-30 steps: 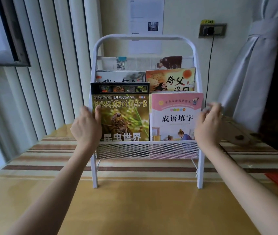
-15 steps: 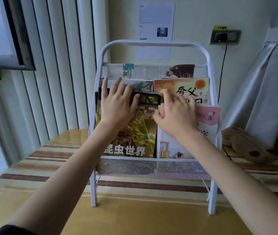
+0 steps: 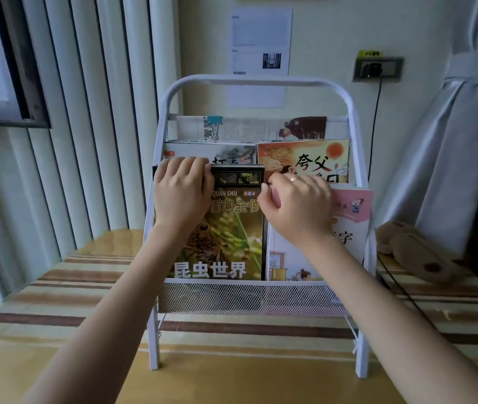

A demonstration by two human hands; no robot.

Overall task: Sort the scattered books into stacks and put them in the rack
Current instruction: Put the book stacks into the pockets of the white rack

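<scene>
At centre frame, your left hand (image 3: 183, 191) curls over the top edge of the insect book (image 3: 226, 228) and your right hand (image 3: 297, 205) hooks the top of the pink book (image 3: 351, 217); both stand in the front tier of the rack (image 3: 256, 81). Risk: pressing down or back could tip the light rack or buckle the covers.
</scene>
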